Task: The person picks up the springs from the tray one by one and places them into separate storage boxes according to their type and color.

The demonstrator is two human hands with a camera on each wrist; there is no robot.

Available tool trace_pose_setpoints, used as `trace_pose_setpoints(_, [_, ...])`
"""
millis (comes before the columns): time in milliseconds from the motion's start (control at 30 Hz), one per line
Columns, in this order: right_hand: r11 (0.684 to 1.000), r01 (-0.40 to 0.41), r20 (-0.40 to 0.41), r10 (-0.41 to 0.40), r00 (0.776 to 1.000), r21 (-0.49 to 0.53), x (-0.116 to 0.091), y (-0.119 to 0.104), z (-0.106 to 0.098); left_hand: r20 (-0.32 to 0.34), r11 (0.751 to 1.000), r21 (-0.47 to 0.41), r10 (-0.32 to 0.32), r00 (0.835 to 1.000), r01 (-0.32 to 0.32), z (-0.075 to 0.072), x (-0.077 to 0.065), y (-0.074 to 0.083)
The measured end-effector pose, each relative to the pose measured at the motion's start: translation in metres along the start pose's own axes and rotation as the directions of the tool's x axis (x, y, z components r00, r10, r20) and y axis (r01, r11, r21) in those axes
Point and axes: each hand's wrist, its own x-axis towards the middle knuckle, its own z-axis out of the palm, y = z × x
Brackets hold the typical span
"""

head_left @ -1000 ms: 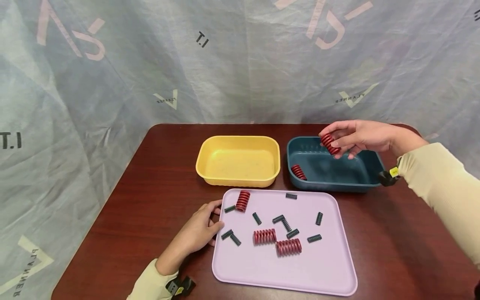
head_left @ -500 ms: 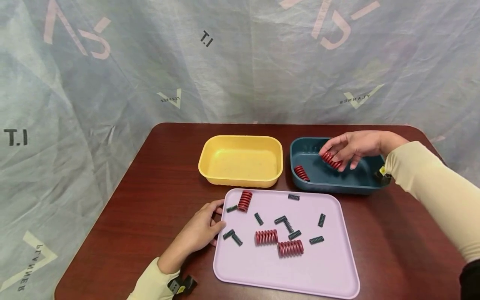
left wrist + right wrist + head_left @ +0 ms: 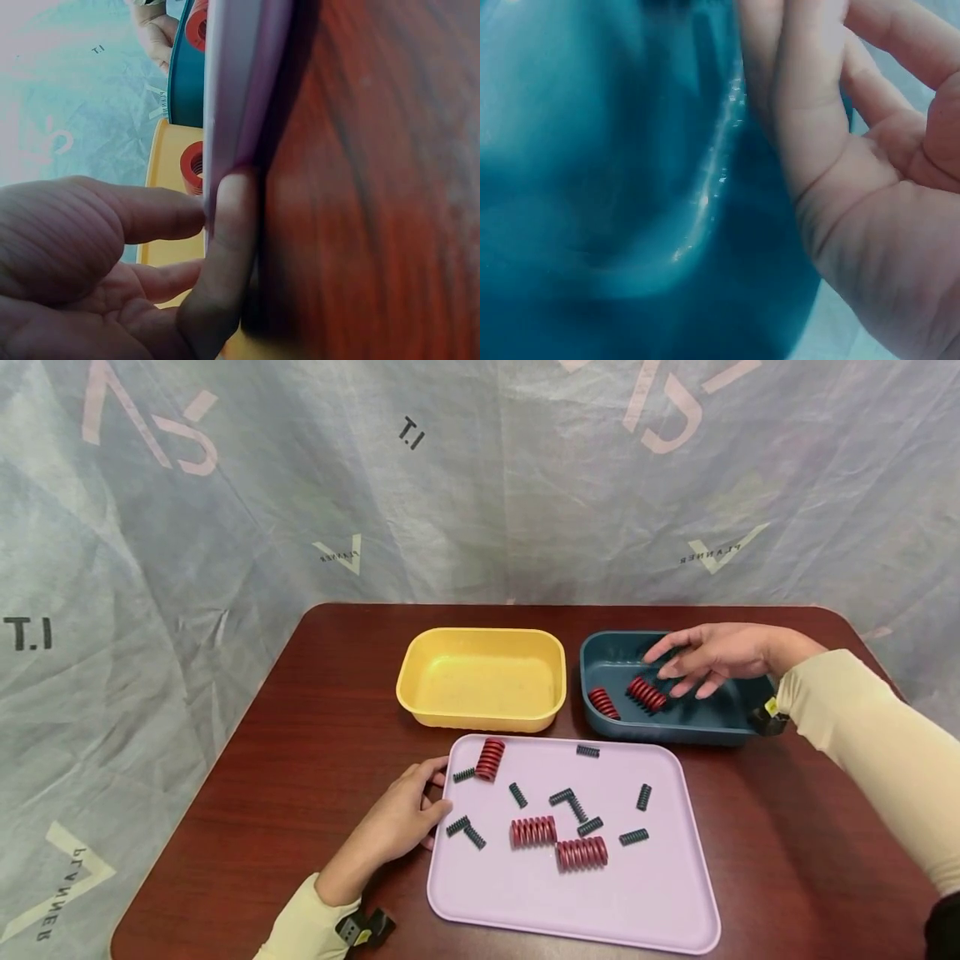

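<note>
My right hand (image 3: 720, 652) is over the blue bin (image 3: 720, 732), its fingers spread and holding nothing. Just below its fingertips a thick red spring (image 3: 647, 694) lies in the bin, beside another red spring (image 3: 603, 703) at the left wall. The lilac tray (image 3: 570, 914) carries three more red springs, one of them (image 3: 490, 759) at its far left corner, and several small dark green springs (image 3: 633, 837). My left hand (image 3: 397, 814) grips the tray's left edge. In the left wrist view, the thumb and a finger (image 3: 236, 217) lie on either side of the tray rim (image 3: 232, 90).
A yellow bin (image 3: 480, 721) stands left of the blue one, behind the tray. All of it rests on a dark red wooden table (image 3: 300, 710). A grey printed sheet (image 3: 480, 485) hangs behind the table.
My right hand lowered a red spring into the blue bin and let go; its fingers have spread. The left hand has stayed at the tray's edge.
</note>
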Motion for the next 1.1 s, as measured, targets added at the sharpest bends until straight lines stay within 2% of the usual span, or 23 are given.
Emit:
trace_pose_setpoints(267, [0.998,0.056,-0.019,-0.057,0.998,-0.034,-0.011,-0.003,0.007,-0.006,1.000,-0.004,-0.011,1.000,0.011,0.001,0.000,0.001])
trace_pose_setpoints(567, [0.993,0.112,-0.049,-0.113,0.992,-0.025,-0.018,-0.010,0.038,-0.015,1.000,-0.004,-0.018,1.000,0.018,0.002,0.000,0.002])
trace_pose_setpoints(767, [0.979,0.202,-0.081,-0.202,0.976,-0.009,-0.019,-0.016,0.062,-0.017,1.000,-0.010,-0.018,1.000,0.018,0.002,0.000,0.000])
trace_pose_setpoints(1100, [0.942,0.335,-0.071,-0.333,0.940,0.020,-0.019,-0.022,0.091,-0.013,1.000,-0.024,-0.008,1.000,0.007,0.003,-0.001,0.000])
